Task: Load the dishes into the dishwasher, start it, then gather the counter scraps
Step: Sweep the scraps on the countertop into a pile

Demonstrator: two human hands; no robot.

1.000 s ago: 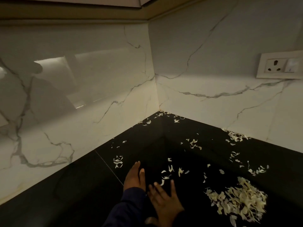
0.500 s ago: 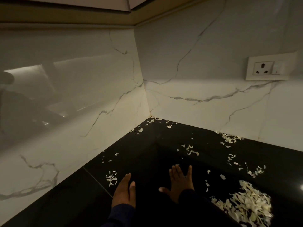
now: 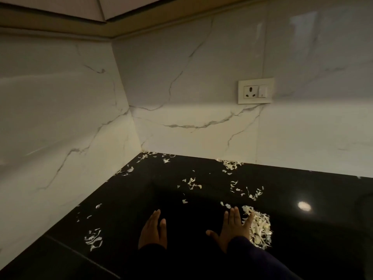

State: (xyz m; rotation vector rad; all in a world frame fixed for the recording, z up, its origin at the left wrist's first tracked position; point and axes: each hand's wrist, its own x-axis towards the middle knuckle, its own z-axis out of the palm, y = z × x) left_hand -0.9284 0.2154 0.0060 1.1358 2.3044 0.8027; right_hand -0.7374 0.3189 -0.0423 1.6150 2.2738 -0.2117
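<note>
The right hand [image 3: 234, 229] lies flat with fingers spread, holding nothing, its outer edge touching the big pile of scraps [image 3: 259, 227] just to its right, while the left hand [image 3: 153, 231], also flat and empty, sits well apart on the counter [image 3: 201, 265].

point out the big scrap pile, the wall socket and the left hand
big scrap pile [image 3: 260, 229], head view, on the pale shreds at its middle, right of the fingers
wall socket [image 3: 250, 91], head view, on the socket face
left hand [image 3: 152, 233], head view, on the back of the hand
</note>
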